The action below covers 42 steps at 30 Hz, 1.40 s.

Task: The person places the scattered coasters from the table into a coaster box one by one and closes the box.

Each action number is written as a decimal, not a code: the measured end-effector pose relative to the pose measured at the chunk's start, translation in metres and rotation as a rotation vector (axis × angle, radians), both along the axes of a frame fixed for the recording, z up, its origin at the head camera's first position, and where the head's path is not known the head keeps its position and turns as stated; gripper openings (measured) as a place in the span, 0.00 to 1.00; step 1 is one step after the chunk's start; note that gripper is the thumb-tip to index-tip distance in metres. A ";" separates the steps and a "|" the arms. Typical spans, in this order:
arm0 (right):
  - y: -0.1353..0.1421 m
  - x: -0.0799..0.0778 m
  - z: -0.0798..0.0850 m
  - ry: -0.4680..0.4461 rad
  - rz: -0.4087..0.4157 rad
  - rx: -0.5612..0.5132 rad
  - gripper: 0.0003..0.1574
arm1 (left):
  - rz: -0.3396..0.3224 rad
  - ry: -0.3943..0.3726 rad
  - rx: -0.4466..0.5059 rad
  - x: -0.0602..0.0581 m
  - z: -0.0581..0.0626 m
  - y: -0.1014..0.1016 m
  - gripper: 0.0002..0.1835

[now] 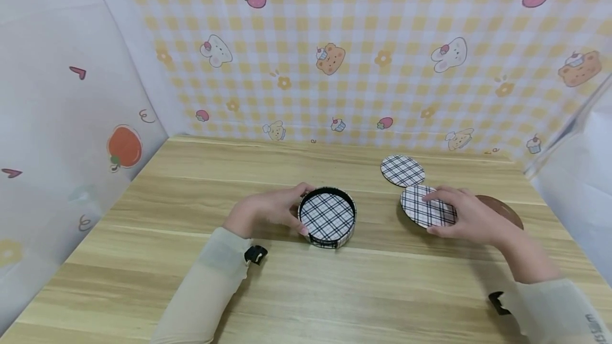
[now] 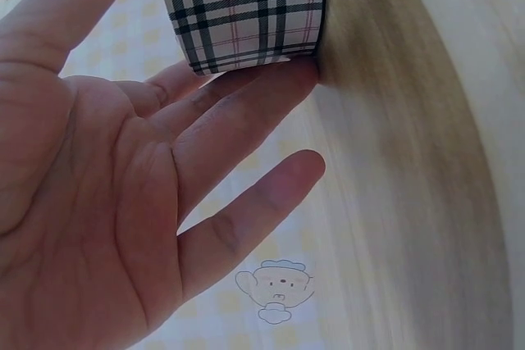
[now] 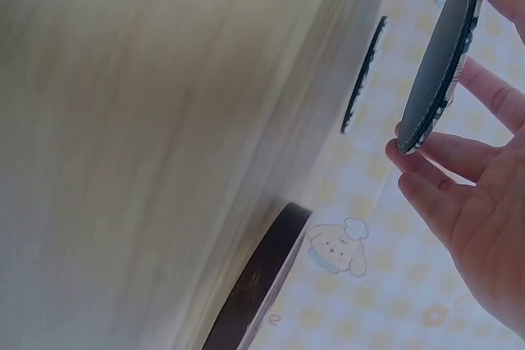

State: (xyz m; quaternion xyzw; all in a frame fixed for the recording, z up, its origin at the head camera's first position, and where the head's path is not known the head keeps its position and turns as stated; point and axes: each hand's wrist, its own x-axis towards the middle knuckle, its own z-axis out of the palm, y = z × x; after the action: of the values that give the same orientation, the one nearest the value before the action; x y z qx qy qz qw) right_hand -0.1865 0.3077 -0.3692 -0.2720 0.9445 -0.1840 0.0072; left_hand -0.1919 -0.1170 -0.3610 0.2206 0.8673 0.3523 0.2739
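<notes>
My left hand (image 1: 274, 208) grips the side of a round plaid coaster holder (image 1: 344, 239), thumb at its front and fingers behind. In the left wrist view the holder's plaid wall (image 2: 246, 14) rests against the fingers. Inside the holder lies a plaid coaster (image 1: 328, 215). My right hand (image 1: 470, 216) holds another round plaid coaster (image 1: 421, 203) by its edges, raised off the table. The right wrist view shows this coaster's dark underside (image 3: 439, 63) between thumb and fingers. One more plaid coaster (image 1: 402, 170) lies flat on the table behind it.
A brown round object (image 1: 502, 210) sits on the wooden table (image 1: 306, 291) at the right, partly hidden behind my right hand; its dark rim (image 3: 258, 284) shows in the right wrist view. A patterned yellow-check cloth (image 1: 296, 68) hangs behind the table, with white cloth at both sides.
</notes>
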 end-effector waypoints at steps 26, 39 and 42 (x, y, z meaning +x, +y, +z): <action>-0.063 -0.003 0.008 -0.029 0.059 -0.036 0.36 | -0.014 -0.067 0.076 -0.001 -0.001 -0.002 0.50; -0.105 -0.008 0.009 -0.081 0.166 -0.085 0.38 | -0.011 -0.089 0.082 -0.003 -0.004 -0.003 0.51; -0.115 -0.008 0.010 -0.083 0.187 -0.087 0.38 | -0.020 -0.087 0.083 -0.004 -0.005 -0.003 0.52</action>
State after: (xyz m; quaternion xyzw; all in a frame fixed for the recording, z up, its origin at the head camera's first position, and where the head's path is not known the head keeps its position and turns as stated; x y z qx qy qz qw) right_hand -0.1947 0.1931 -0.3593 -0.3510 0.9051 -0.2345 0.0518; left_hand -0.1962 -0.1197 -0.3663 0.2251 0.8370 0.3942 0.3054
